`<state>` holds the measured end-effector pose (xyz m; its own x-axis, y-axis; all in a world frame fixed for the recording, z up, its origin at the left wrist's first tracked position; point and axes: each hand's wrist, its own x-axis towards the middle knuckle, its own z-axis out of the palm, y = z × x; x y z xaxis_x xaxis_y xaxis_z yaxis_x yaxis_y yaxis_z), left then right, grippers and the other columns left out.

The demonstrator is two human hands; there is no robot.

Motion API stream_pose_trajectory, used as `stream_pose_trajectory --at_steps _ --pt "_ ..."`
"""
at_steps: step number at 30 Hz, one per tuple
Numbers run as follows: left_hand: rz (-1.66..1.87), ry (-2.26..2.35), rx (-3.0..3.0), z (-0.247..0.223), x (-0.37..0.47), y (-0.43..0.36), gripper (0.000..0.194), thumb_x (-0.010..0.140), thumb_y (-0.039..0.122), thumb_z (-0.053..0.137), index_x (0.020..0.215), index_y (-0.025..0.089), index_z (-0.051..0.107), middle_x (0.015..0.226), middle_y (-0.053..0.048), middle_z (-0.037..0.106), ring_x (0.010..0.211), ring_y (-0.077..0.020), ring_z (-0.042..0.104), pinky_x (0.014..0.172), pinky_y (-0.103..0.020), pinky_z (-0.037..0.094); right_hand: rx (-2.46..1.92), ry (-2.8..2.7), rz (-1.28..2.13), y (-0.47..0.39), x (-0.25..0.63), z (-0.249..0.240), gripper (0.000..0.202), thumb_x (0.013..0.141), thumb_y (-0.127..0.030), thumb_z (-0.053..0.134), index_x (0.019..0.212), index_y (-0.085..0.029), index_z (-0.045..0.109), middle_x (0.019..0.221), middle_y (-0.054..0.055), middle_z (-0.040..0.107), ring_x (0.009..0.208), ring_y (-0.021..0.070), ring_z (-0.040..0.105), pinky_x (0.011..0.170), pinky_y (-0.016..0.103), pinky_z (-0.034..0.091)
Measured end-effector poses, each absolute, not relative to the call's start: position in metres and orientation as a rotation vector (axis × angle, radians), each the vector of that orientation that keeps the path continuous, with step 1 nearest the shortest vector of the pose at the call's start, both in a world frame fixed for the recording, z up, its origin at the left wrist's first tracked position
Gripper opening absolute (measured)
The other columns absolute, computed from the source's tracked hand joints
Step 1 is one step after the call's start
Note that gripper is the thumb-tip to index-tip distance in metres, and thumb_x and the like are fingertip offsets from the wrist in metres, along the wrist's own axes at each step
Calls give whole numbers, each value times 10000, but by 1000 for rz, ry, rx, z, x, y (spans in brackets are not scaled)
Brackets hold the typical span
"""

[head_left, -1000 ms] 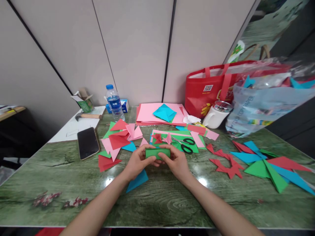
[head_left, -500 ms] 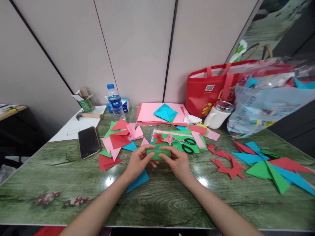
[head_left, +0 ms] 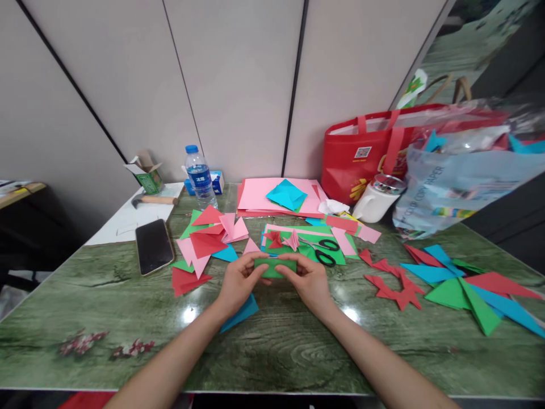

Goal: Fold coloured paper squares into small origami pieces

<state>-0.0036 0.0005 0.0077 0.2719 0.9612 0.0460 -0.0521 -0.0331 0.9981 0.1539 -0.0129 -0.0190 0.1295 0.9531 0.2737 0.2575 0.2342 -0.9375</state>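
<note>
A small folded piece of green paper (head_left: 275, 267) is held up over the middle of the table. My left hand (head_left: 240, 280) pinches its left end, thumb in front and fingers behind. At the right end, my right hand (head_left: 307, 280) grips it the same way, with the thumb tips a little apart on its face. Just beyond the hands lie scissors with black handles (head_left: 325, 258) on green paper sheets (head_left: 340, 260), beside a small pink folded paper (head_left: 292, 240) and a red one (head_left: 275, 239). Blue paper (head_left: 240, 313) lies partly under my left forearm.
Left of my hands are red, pink and green paper pieces (head_left: 207, 245), a phone (head_left: 154, 247), a hammer (head_left: 158, 199) and a water bottle (head_left: 200, 177). Rightward lie a red zigzag paper ring (head_left: 400, 299), coloured folded papers (head_left: 451, 295), a white mug (head_left: 377, 200) and a red bag (head_left: 344, 165).
Both hands stay on the green paper in nearly the same place. The left fingers that stuck out below the paper have drawn in behind it.
</note>
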Motion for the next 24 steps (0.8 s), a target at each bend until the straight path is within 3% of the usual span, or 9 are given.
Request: stream_pose_trajectory --at_steps 7,10,15,24 --pt "1073 909 1229 10 -2 -1 294 704 242 655 975 158 581 656 20 636 576 -161 641 547 -320 588 -1285 -1365 750 -14 153 -16 195 688 -346 665 797 -186 684 493 -44 476 416 86 291 408 222 237" --pt "1071 893 1212 9 -2 -1 319 707 242 654 1008 176 572 672 18 652 591 -174 655 558 -324 588 -1286 -1358 772 -14 153 -16 198 688 -341 662 810 -186 679 497 -42 479 418 88 297 407 222 240" --pt "1067 938 1256 9 -2 -2 217 697 259 661 894 169 653 769 -20 677 609 -196 665 546 -322 575 -1261 -1339 824 -13 154 -16 207 692 -340 654 824 -182 671 586 -14 555 435 91 345 412 222 275" --pt "1081 962 1250 9 -1 -3 191 687 244 668 866 177 654 720 -13 679 601 -206 665 540 -323 563 -1280 -1299 782 -13 152 -14 249 673 -359 672 817 -160 633 463 -77 333 422 79 274 392 211 226"
